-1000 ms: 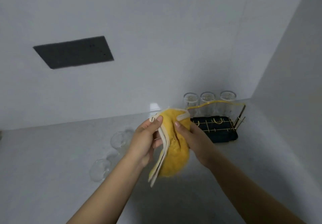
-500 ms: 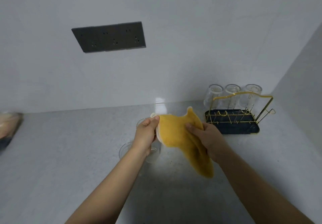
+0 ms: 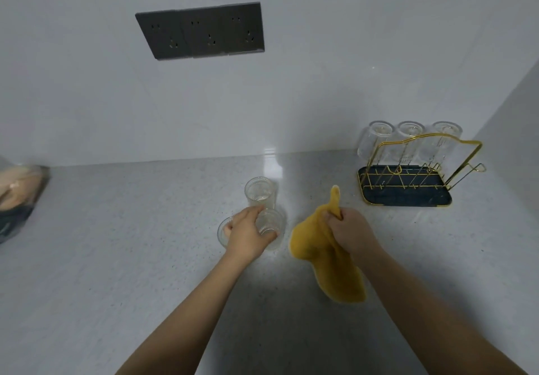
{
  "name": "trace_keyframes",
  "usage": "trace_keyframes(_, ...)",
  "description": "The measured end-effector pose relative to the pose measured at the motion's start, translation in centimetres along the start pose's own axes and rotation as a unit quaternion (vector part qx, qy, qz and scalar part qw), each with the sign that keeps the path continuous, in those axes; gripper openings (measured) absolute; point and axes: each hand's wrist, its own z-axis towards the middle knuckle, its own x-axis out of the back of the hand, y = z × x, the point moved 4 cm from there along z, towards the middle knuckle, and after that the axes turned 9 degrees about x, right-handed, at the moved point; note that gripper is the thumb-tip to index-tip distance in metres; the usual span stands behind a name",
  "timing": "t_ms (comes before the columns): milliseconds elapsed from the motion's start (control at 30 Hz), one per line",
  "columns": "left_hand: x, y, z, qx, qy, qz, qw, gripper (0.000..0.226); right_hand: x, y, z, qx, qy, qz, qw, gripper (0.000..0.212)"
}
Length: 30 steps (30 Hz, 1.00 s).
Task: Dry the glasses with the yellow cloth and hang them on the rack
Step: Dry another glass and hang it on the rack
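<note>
Three clear ribbed glasses stand together on the grey counter. My left hand (image 3: 248,234) curls round the front right glass (image 3: 271,229), thumb on its rim. The far glass (image 3: 260,192) stands free behind it, and the left glass (image 3: 224,230) is partly hidden by my hand. My right hand (image 3: 348,230) grips the yellow cloth (image 3: 329,261), which hangs down from my fist, to the right of the glasses. The gold wire rack (image 3: 408,170) on its dark tray stands at the back right with three glasses (image 3: 408,144) hung upside down on its far row.
A dark socket panel (image 3: 201,32) is on the wall above. A clear bag (image 3: 17,197) with soft things lies at the left edge of the counter (image 3: 116,243). A side wall closes the corner right of the rack.
My left hand let go of the cloth and dropped onto a glass on the counter. My right hand kept the cloth and drew it right. The view tilted down and left.
</note>
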Motion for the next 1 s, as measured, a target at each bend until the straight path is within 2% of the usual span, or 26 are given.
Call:
trace_keyframes(67,-0.9,-0.5,0.7,-0.015,-0.028,0.036,0.999,0.089,-0.6,-0.2,0.1,-0.010,0.000,-0.009,1.000,0.032)
trace_keyframes(133,-1.5,-0.6,1.2,-0.024,-0.024,0.110,0.993,0.099,-0.9,-0.4,0.2,-0.015,0.001,-0.015,1.000,0.038)
trace_keyframes(300,-2.5,-0.5,2.4,-0.012,-0.016,0.245,0.969,0.105,-1.1,-0.1,0.5,-0.058,0.001,0.003,0.998,0.044)
trace_keyframes(433,-2.8,-0.1,2.9,-0.017,-0.002,0.237,0.971,0.095,-0.3,0.7,0.2,-0.074,0.016,0.027,0.997,0.044)
trace_keyframes(533,-2.4,1.2,2.6,-0.033,0.006,0.164,0.986,0.093,1.3,1.3,0.0,-0.077,0.036,0.049,0.995,0.046)
trace_keyframes(600,-1.6,2.5,2.0,-0.028,-0.002,0.076,0.997,0.092,2.6,1.4,-0.4,-0.069,0.054,0.069,0.994,0.046)
trace_keyframes(700,0.0,5.4,0.7,-0.017,-0.062,-0.092,0.994,0.089,4.4,1.4,-1.2,-0.056,0.064,0.114,0.990,0.049)
trace_keyframes(833,0.6,9.6,-0.9,-0.001,-0.147,-0.290,0.946,0.094,6.6,0.4,-2.3,-0.016,0.054,0.181,0.982,0.059)
trace_keyframes(933,0.0,12.9,-2.3,0.026,-0.190,-0.406,0.894,0.095,7.6,-0.5,-3.0,-0.013,0.044,0.198,0.979,0.077)
trace_keyframes(967,-0.2,14.0,-2.9,0.027,-0.204,-0.432,0.878,0.083,7.7,-0.6,-3.0,-0.020,0.044,0.223,0.974,0.084)
trace_keyframes(1000,-0.4,15.1,-3.3,0.017,-0.216,-0.450,0.866,0.059,8.2,-0.5,-3.0,-0.022,0.050,0.251,0.966,0.089)
